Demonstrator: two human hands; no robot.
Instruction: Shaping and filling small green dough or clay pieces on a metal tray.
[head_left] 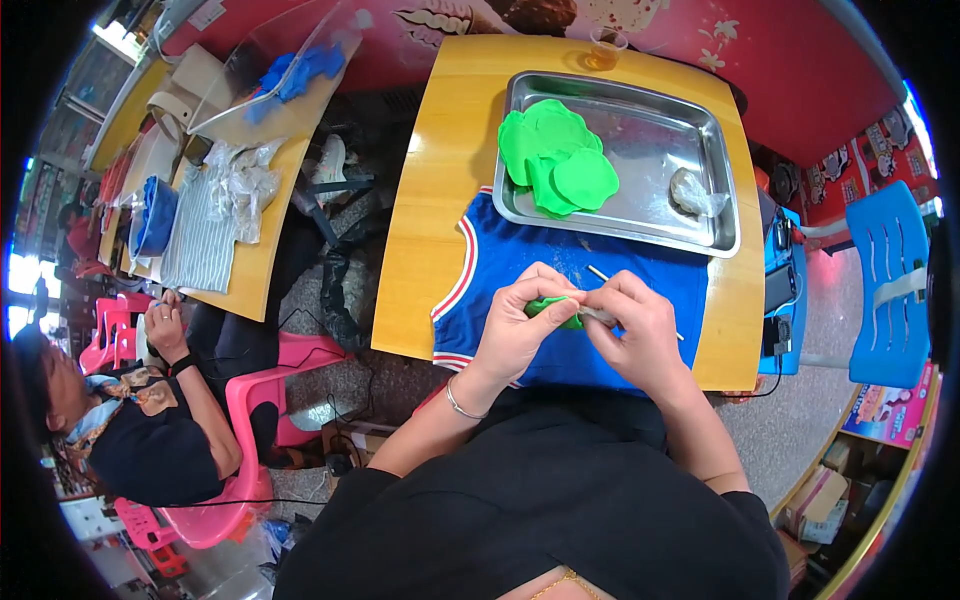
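In front of my body, my left hand (525, 325) is closed around a small folded green piece (562, 310), soft and dough-like, similar in colour to the rounds in the tray. Fingertips of my right hand (640, 325) meet it from the other side, pinching a small pale greyish bit (597, 315) whose kind is unclear. Both hands hover over a blue jersey (610, 255) with red and white trim, spread on the table. A thin light stick (597, 272) lies partly hidden behind my right hand. Beyond, thin green rounds (560, 160) overlap in a metal tray (516, 110).
A clear plastic bag with a greyish lump (690, 192) sits at the tray's right. Behind stands a cup (604, 50) on the wooden table (412, 230). Blue chairs (885, 290) are right; a seated person (150, 430), a pink chair (250, 440) and another table (262, 265) are left.
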